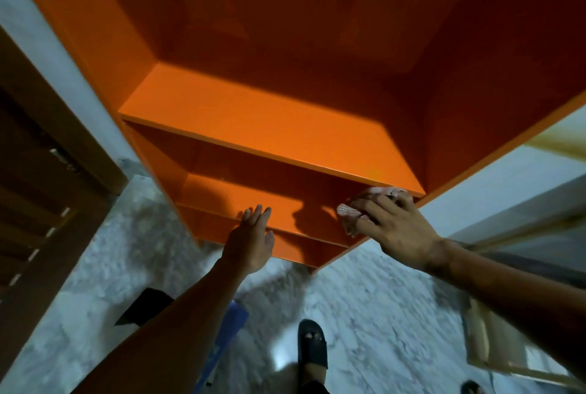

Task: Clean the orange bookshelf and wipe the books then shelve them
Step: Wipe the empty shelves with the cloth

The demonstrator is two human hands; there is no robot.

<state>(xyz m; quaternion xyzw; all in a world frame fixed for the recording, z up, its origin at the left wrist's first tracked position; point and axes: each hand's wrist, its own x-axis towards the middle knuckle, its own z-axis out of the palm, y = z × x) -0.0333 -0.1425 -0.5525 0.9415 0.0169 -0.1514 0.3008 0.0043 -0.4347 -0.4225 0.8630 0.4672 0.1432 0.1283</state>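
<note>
The orange bookshelf [253,121] fills the upper view, and no books stand on the shelves I can see. My right hand [399,229] holds a pinkish-white cloth [364,206] against the right end of the shelf, by the front edge of the upper board. My left hand [253,235] reaches toward the lower shelf with straight fingers, its fingertips at that shelf's front edge. A blue book [228,333] lies on the floor below my left forearm, partly hidden by it.
A dark wooden door [38,187] stands at the left. A black flat object [146,305] lies on the grey marbled floor [364,298]. My sandalled foot [312,346] is at the bottom centre. A wooden-framed piece [494,352] is at the lower right.
</note>
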